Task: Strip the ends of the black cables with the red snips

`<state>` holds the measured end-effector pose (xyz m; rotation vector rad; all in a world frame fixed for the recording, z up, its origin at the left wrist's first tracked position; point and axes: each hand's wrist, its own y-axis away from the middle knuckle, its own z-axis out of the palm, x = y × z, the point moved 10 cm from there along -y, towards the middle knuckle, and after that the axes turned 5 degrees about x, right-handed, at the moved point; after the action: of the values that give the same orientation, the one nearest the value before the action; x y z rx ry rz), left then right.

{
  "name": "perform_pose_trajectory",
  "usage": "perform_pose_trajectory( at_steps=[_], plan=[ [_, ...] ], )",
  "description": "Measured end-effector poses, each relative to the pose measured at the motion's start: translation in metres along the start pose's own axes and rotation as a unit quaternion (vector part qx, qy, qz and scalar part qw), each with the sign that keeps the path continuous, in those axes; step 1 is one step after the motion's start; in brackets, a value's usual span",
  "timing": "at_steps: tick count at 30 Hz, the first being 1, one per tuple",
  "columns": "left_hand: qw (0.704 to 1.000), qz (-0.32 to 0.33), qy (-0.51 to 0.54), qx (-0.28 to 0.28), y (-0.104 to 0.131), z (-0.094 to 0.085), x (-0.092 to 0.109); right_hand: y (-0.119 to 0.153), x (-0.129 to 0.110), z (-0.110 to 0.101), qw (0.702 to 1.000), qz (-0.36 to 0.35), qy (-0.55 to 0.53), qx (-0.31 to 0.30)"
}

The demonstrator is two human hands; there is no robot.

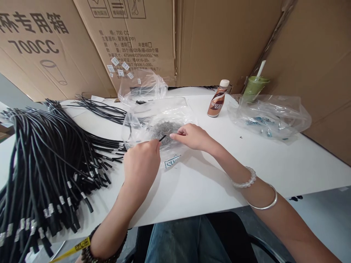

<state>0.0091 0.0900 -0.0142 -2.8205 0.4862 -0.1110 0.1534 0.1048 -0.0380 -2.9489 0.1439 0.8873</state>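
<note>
My left hand (142,159) is closed around a black cable, whose dark tip (163,138) sticks out between thumb and finger. Facing it, my right hand (190,136) pinches at the cable's tip; whatever thin piece it holds is too small to name. Both hands are over an open clear plastic bag (131,126) with a tangle of fine silvery metal pieces (161,128) inside. To the left lies a large bundle of black cables (46,157), many with silvery bands near their ends. More black cables (105,111) lie behind my left hand.
Large cardboard boxes (203,44) stand along the table's back. A brown bottle (217,100) and a green cup (253,88) with a straw are at the back right, beside a clear bag (290,115) with small teal pieces. Another clear bag (156,84) leans on a box.
</note>
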Motion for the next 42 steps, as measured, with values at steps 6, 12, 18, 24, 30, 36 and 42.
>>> perform_pose_trajectory(
  at_steps=[6,12,18,24,30,36,42],
  plan=[
    [1.000,-0.003,-0.024,-0.004,0.004,0.003,0.006,0.000,0.004,0.003,0.999,0.005,-0.006,-0.031],
    [1.000,-0.006,-0.028,-0.007,0.003,0.005,0.005,-0.003,0.003,0.005,0.999,0.000,-0.003,-0.038],
    [0.999,-0.026,-0.025,-0.001,-0.001,0.003,0.000,-0.005,0.006,-0.003,1.000,0.011,0.015,0.011],
    [0.998,-0.059,-0.024,0.027,-0.006,-0.004,-0.012,0.002,0.001,-0.007,0.999,-0.008,0.046,0.023],
    [0.998,-0.056,-0.023,0.026,-0.006,-0.003,-0.013,0.006,-0.014,-0.006,0.993,-0.053,0.099,0.041],
    [0.999,-0.043,-0.018,0.022,-0.004,0.000,-0.008,0.004,-0.019,-0.005,0.989,-0.065,0.125,0.051],
    [0.999,-0.042,-0.013,0.023,-0.003,0.001,-0.006,0.005,-0.022,-0.001,0.986,-0.077,0.131,0.066]
  ],
)
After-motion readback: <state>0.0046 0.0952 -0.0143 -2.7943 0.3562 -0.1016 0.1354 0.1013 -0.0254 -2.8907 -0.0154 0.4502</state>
